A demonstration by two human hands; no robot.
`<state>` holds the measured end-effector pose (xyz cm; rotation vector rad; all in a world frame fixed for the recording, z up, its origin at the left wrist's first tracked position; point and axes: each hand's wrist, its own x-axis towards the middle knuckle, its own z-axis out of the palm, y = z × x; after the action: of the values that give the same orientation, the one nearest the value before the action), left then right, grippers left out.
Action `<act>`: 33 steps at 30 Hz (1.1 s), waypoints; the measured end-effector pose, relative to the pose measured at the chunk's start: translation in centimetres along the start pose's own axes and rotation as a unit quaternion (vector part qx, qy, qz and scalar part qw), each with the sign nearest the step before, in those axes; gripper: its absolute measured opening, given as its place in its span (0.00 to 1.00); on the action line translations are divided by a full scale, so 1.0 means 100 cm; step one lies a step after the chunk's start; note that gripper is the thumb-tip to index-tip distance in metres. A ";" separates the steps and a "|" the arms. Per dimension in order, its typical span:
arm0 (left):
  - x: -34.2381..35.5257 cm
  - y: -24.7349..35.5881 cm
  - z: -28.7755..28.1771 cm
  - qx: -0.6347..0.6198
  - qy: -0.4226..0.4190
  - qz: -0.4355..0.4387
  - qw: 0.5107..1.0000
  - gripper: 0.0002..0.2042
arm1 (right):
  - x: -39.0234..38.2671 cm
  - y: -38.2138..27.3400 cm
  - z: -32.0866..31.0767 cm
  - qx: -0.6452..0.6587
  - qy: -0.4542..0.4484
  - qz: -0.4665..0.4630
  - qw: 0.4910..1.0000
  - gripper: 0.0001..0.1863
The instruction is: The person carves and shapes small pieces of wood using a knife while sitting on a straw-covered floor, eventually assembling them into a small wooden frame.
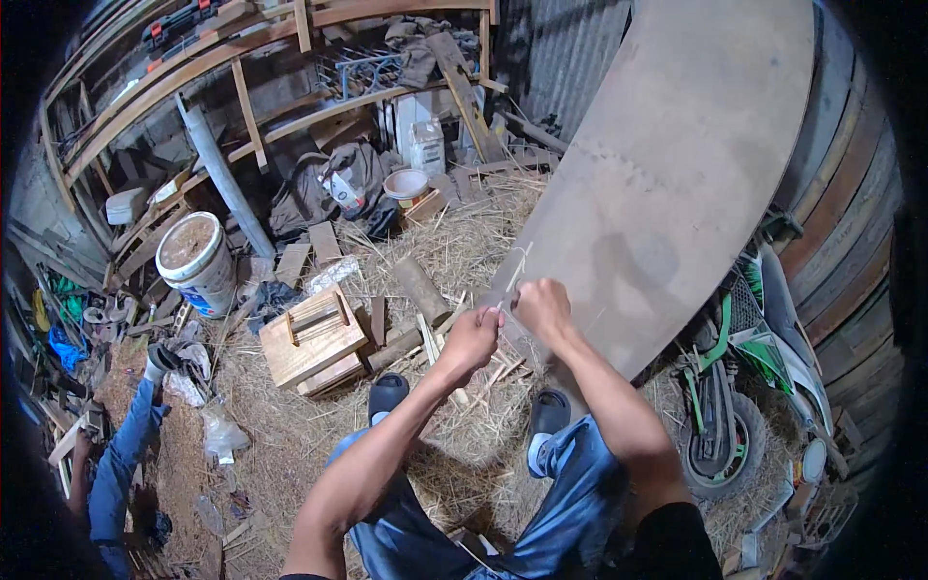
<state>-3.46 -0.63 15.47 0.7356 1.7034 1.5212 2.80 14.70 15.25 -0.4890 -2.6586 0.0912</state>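
In front of me, over the straw, my two hands work close together. My left hand (469, 340) is closed, thumb and fingertips pinching a thin pale strip (523, 262) that looks like split wood or bamboo. Its far end rises and curls near the board. Just to the right, my right hand (543, 307) is closed in a fist beside the strip. What lies inside that fist is hidden from this view. Beyond both hands leans a large flat brown board (677, 164). Loose pale splinters (495, 372) lie on the straw below my hands.
Left of my feet sit a wooden box with a slatted top (314, 338) and a short log (422, 290). A white bucket (198, 266) stands farther left, near another person's leg (126, 464). A green-and-white motorbike (720, 416) is at right. Timber rails (246, 111) run behind.
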 end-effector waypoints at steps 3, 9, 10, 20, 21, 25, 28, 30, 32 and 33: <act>-0.010 0.008 0.000 -0.023 -0.053 -0.016 0.998 0.13 | 0.011 0.064 0.006 -0.056 0.011 0.184 0.981 0.08; -0.012 0.016 -0.008 0.002 -0.039 -0.007 0.999 0.12 | -0.017 0.116 0.018 0.010 0.033 0.363 0.931 0.10; -0.010 0.019 -0.012 -0.018 -0.029 -0.046 0.998 0.12 | -0.012 0.107 0.014 0.032 0.043 0.362 0.930 0.10; -0.007 0.020 -0.004 -0.112 -0.048 0.005 0.992 0.13 | -0.002 -0.018 -0.011 0.070 0.012 0.028 0.997 0.05; -0.007 0.018 -0.004 -0.086 -0.040 0.026 0.995 0.13 | 0.000 -0.020 -0.012 0.039 0.023 0.030 0.999 0.05; -0.010 0.021 -0.004 -0.081 -0.058 0.042 0.994 0.13 | 0.004 -0.014 -0.015 0.005 0.060 0.025 0.998 0.06; -0.015 0.015 -0.003 -0.096 -0.068 0.044 0.992 0.13 | 0.015 0.009 -0.010 0.005 0.089 0.140 0.986 0.08; -0.024 0.013 -0.003 -0.064 -0.111 0.012 0.992 0.12 | 0.017 0.044 -0.010 0.004 0.112 0.195 0.974 0.09; -0.024 0.014 -0.003 -0.018 -0.135 0.062 0.989 0.13 | 0.011 0.072 -0.007 -0.005 0.110 0.225 0.968 0.10; -0.021 0.012 -0.002 -0.009 -0.131 0.076 0.988 0.13 | 0.004 0.081 -0.001 -0.017 0.103 0.249 0.963 0.10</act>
<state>-2.45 -2.24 16.98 1.0284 1.4638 1.4651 5.17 22.45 14.33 -1.1057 -2.2832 0.1356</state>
